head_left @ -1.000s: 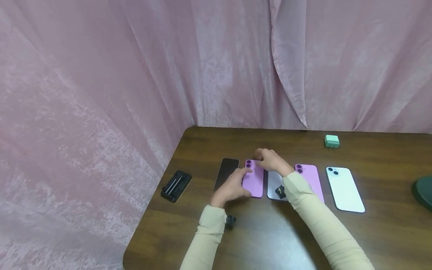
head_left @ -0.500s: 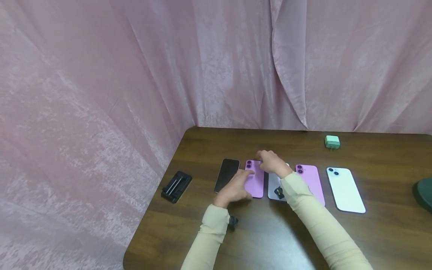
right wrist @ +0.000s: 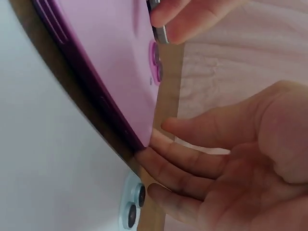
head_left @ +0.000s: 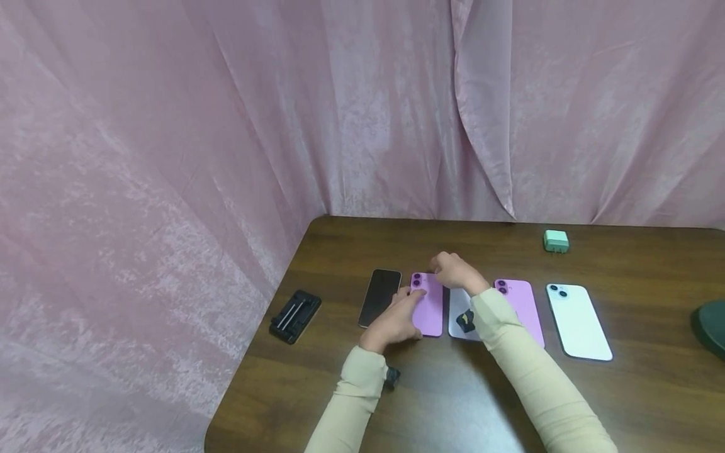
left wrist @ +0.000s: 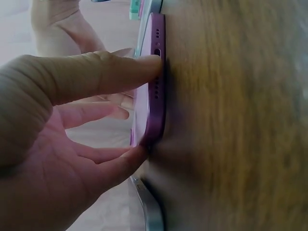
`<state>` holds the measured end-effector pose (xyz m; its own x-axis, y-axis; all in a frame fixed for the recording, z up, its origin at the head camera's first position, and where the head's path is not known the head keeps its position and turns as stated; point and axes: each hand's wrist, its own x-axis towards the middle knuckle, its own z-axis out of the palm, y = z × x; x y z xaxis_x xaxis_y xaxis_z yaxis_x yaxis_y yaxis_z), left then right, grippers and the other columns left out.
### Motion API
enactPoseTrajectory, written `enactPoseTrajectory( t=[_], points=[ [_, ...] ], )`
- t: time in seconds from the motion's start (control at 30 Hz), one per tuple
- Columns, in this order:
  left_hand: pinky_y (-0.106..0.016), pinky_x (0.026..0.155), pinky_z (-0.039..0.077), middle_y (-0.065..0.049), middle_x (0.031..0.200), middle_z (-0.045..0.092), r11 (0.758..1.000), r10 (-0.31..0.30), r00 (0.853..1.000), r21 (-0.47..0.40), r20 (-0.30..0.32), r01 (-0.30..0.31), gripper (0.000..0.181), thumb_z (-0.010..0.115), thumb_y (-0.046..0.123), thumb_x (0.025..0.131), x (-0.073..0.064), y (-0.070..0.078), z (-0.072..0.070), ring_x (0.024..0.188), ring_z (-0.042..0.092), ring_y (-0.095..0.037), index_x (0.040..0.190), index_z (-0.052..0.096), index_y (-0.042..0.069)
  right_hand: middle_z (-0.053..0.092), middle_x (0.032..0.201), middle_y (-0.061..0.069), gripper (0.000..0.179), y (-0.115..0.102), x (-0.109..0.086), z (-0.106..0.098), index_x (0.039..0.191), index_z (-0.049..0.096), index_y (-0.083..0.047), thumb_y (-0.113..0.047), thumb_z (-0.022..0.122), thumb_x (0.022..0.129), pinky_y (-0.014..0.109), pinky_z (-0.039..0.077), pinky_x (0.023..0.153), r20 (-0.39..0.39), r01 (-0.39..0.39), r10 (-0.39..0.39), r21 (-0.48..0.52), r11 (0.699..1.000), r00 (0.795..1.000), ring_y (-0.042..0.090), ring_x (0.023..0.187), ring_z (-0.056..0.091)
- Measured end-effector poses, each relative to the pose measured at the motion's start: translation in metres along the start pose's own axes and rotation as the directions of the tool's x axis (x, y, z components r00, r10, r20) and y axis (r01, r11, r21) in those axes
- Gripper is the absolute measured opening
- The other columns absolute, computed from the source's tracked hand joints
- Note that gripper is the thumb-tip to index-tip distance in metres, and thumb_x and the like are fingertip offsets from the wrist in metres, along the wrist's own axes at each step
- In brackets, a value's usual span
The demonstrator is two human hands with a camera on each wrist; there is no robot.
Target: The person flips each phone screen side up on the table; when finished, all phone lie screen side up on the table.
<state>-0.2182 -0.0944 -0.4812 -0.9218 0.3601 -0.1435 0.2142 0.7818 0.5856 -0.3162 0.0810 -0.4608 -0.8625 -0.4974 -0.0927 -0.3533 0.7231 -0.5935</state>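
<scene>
A purple phone (head_left: 429, 308) lies back up on the table, its two lenses at the far end. My left hand (head_left: 393, 321) holds it by the near left corner. In the left wrist view the thumb (left wrist: 125, 72) presses the bottom edge by the charging port, and another fingertip touches the left side. At the far right corner is my right hand (head_left: 457, 274). In the right wrist view its fingertips (right wrist: 144, 156) touch that corner, while the thumb stands apart from the phone.
A dark-screened phone (head_left: 381, 296) lies left of it. Rightward are a pale blue phone (head_left: 457, 305) partly under my right wrist, another purple phone (head_left: 523, 308) and a white phone (head_left: 579, 321). A black case (head_left: 294, 316), green charger plug (head_left: 556, 241) and dark green object (head_left: 710, 330) stand around.
My left hand has shifted slightly to the right along the purple phone. The right hand stays at the far corner. The whole head view has dropped a little; the phones keep their order.
</scene>
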Motion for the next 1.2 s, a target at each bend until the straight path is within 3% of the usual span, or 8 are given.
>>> enactPoseTrajectory(
  t=[0.17, 0.43, 0.63, 0.9, 1.2],
  points=[
    [-0.046, 0.101, 0.048, -0.024, 0.153, 0.036, 1.0, 0.01, 1.0, 0.024, -0.002, -0.01, 0.096, 0.088, 0.0, 0.07, -0.001, 0.001, 0.0, 0.134, 0.042, -0.036, 0.153, 0.042, 0.009, 0.064, 0.119, 0.033, 0.04, 0.002, 0.002, -0.003, 0.119, 0.063, 0.016, 0.008, 0.052, 0.082, 0.048, 0.054, 0.087, 0.037, 0.012, -0.013, 0.015, 1.0, 0.999, 0.045, 0.11, 0.062],
    [-0.043, 0.1, 0.049, -0.024, 0.153, 0.035, 0.999, 0.014, 0.999, 0.05, -0.038, -0.012, 0.103, 0.088, -0.001, 0.068, -0.002, 0.006, 0.001, 0.132, 0.043, -0.034, 0.156, 0.036, 0.009, 0.064, 0.112, 0.034, 0.039, 0.003, 0.001, -0.009, 0.117, 0.06, 0.018, 0.009, 0.055, 0.08, 0.05, 0.054, 0.087, 0.052, 0.041, -0.041, -0.008, 0.999, 0.998, 0.044, 0.103, 0.063],
    [-0.046, 0.1, 0.049, -0.025, 0.155, 0.03, 0.999, 0.026, 0.998, 0.04, -0.057, -0.023, 0.105, 0.085, -0.005, 0.068, -0.005, 0.005, 0.001, 0.136, 0.038, -0.038, 0.158, 0.031, 0.008, 0.058, 0.125, 0.037, 0.045, 0.002, 0.001, -0.008, 0.126, 0.054, 0.021, 0.01, 0.054, 0.082, 0.043, 0.053, 0.08, 0.042, 0.027, -0.029, 0.03, 0.999, 0.999, 0.037, 0.096, 0.06],
    [-0.047, 0.104, 0.046, -0.026, 0.159, 0.024, 1.0, 0.02, 1.0, 0.016, -0.012, -0.02, 0.105, 0.081, -0.007, 0.073, -0.004, 0.004, -0.003, 0.139, 0.034, -0.037, 0.16, 0.025, 0.009, 0.06, 0.122, 0.037, 0.044, 0.001, 0.001, -0.011, 0.119, 0.059, 0.022, 0.012, 0.054, 0.076, 0.04, 0.051, 0.076, 0.02, 0.074, -0.075, 0.048, 0.996, 0.997, 0.034, 0.091, 0.059],
    [-0.047, 0.105, 0.044, -0.022, 0.16, 0.028, 0.998, 0.054, 0.998, -0.038, 0.032, -0.053, 0.109, 0.081, -0.003, 0.071, -0.004, 0.002, -0.003, 0.138, 0.036, -0.035, 0.162, 0.023, 0.012, 0.065, 0.113, 0.037, 0.055, 0.004, -0.007, -0.013, 0.128, 0.051, 0.023, 0.011, 0.056, 0.075, 0.052, 0.054, 0.088, 0.023, 0.104, -0.106, 0.089, 0.991, 0.994, 0.048, 0.108, 0.063]
  ],
)
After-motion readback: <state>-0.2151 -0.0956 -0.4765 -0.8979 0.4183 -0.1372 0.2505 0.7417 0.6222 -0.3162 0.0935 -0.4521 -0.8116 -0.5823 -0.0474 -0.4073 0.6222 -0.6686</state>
